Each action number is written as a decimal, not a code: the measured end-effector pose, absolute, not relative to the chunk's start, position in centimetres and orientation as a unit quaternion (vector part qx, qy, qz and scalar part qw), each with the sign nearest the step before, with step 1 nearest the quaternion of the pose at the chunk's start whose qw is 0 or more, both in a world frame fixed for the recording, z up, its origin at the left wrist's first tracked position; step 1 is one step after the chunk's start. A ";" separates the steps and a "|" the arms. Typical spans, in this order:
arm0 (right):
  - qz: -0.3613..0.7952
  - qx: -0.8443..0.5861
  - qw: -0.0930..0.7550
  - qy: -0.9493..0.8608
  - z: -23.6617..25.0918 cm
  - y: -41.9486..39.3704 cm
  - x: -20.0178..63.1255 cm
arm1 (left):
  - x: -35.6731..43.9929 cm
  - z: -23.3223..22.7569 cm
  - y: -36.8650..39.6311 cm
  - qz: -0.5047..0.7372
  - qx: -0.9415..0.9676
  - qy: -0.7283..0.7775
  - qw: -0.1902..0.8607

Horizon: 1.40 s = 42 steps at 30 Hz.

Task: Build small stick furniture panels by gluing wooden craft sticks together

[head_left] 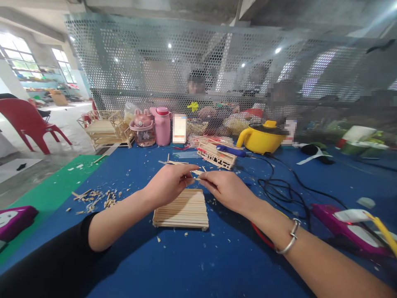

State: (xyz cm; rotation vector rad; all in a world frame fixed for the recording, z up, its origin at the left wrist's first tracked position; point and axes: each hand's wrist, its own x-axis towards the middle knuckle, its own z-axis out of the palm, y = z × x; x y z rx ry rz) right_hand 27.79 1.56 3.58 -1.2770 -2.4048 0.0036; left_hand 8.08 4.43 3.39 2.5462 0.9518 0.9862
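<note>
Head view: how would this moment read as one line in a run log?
left hand: pinches thin stick | right hand: pinches same stick | below: flat stick panel on blue table | scattered: wood scraps

Bright, even daylight enters from windows at upper left of the frame; ceiling lamps glare through the perforated screen. Soft shadows lie beneath the forearms on the table. Wide-angle distortion bends the edges; the background is hazy.
</note>
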 end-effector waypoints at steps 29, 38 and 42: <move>0.119 -0.481 0.250 -0.832 0.5 3.0 26.9 | 2.2 -1.4 5.1 0.324 0.566 0.538 0.534; 0.136 -0.480 0.223 -0.837 0.5 2.9 27.5 | 2.7 -0.8 4.9 0.317 0.575 0.569 0.495; 0.151 -0.491 0.228 -0.827 0.2 2.7 27.6 | 2.7 -0.9 5.0 0.302 0.579 0.568 0.501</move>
